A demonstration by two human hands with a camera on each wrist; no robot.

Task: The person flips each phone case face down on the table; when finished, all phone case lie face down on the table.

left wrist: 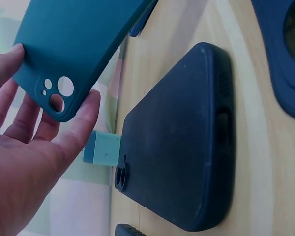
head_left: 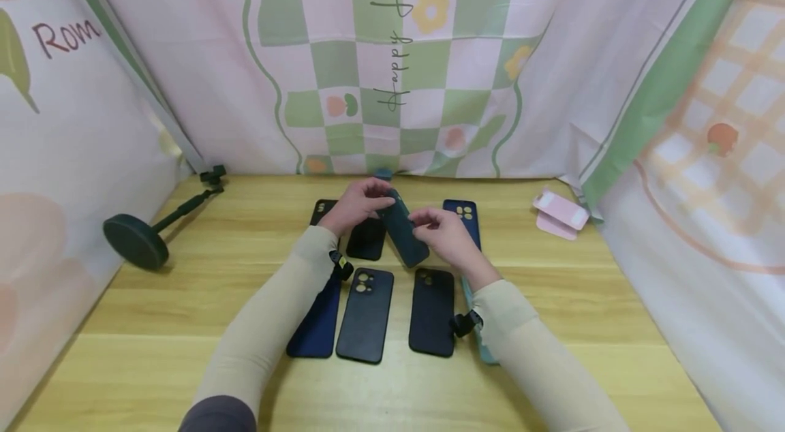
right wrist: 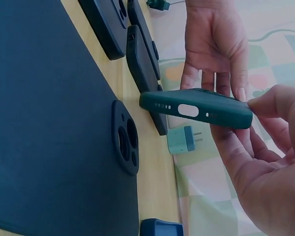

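Observation:
Both hands hold a dark green phone case (head_left: 405,234), tilted above the table. At its camera-hole end, my left hand (head_left: 358,204) grips it between thumb and fingers; the round holes show in the left wrist view. My right hand (head_left: 448,234) pinches its side edge, and the right wrist view shows the port cutout in the end wall of the green case (right wrist: 214,114). A black phone case (head_left: 366,241) lies beneath, near the left hand. Closer to me lie a navy case (head_left: 315,326), a dark grey-blue case (head_left: 364,323) and a black case (head_left: 432,319).
A blue case (head_left: 461,208) and a light teal case (head_left: 487,353) lie partly under the right arm. Behind the hands stands a small teal plug adapter (right wrist: 181,140). A black round-based stand (head_left: 136,241) lies left; a folded pink item (head_left: 559,210) sits right. Printed curtains surround the table.

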